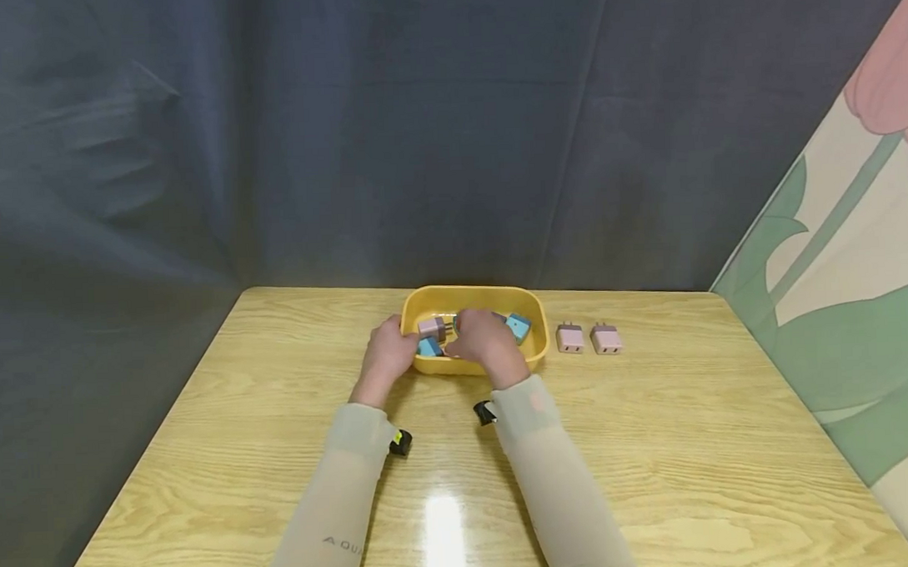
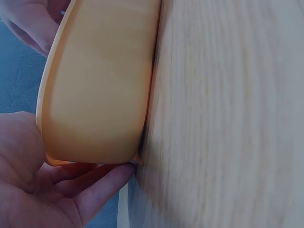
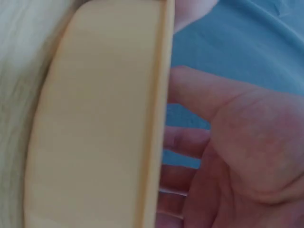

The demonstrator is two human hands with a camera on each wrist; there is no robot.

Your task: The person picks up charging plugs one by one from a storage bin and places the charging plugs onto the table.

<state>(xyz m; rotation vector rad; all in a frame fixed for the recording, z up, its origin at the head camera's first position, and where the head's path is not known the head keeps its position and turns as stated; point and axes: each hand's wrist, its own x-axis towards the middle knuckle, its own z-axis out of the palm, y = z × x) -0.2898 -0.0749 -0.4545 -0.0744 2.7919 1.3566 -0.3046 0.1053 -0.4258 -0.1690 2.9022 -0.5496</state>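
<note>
A yellow plastic box [image 1: 475, 368] stands on the table with several pink and blue charger plugs inside. At its left end my left hand [image 1: 390, 348] holds the wall, fingers along the outside and thumb side at the rim; the left wrist view shows this hand [image 2: 42, 175] close up. My right hand [image 1: 484, 341] reaches down over the near rim into the box, among the plugs. From the right wrist, this hand [image 3: 251, 147] has its fingertips hidden behind the box wall, so I cannot tell whether they pinch a plug. A blue plug [image 1: 519, 326] lies to its right, a pink plug [image 1: 430, 329] to its left.
Two pink charger plugs, a nearer one [image 1: 571, 339] and a farther one [image 1: 606, 339], stand side by side on the wooden table [image 1: 692, 442] right of the box. A dark curtain [image 1: 434, 151] hangs behind the table; a floral cloth [image 1: 868, 319] hangs on the right.
</note>
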